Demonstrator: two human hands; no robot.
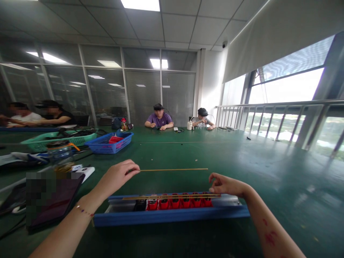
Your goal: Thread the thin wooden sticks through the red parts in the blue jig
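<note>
My left hand (122, 174) pinches the left end of a thin wooden stick (174, 169), which stretches level to the right above the table. Close to the stick's far end is my right hand (225, 184), its fingers loosely bent and apart, with nothing visible in them. Below both hands lies a long trough with blue edges (172, 216) and a silver inside. Several red holders (164, 204) and one black piece (140, 205) sit in a row in it. More thin sticks (172, 196) lie lengthwise across them, their right ends just under my right fingertips; contact there is unclear.
On the left are a dark tablet (57, 200), a lidded jar (59, 156), a green basket (40, 144) and a blue basket (100, 146) with a red item inside. Across the green table (166, 152) sit other people, two straight ahead and two at far left.
</note>
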